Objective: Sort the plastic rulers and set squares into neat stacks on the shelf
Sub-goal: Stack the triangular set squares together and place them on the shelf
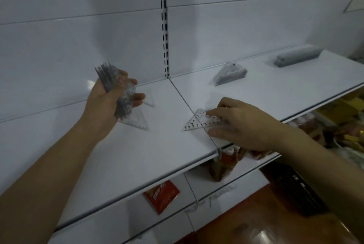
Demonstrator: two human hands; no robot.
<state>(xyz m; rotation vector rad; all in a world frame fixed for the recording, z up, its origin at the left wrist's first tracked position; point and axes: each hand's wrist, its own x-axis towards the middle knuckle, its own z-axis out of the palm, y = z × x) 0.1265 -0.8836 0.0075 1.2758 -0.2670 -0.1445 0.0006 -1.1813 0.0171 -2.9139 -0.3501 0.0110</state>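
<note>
Head view: we see the left hand (110, 97) gripping a bundle of clear plastic set squares (116, 90); the right hand (242, 123) pinches one clear triangular set square (197, 121) on the white shelf (157, 155), its point toward the left hand.

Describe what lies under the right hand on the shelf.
A clear set square, held by the right hand, with printed numbers showing and lying across the shelf seam. Its right part is hidden under the fingers.

Bare forearms, left hand (110, 99) and right hand (242, 123) ungloved, ringless
</note>
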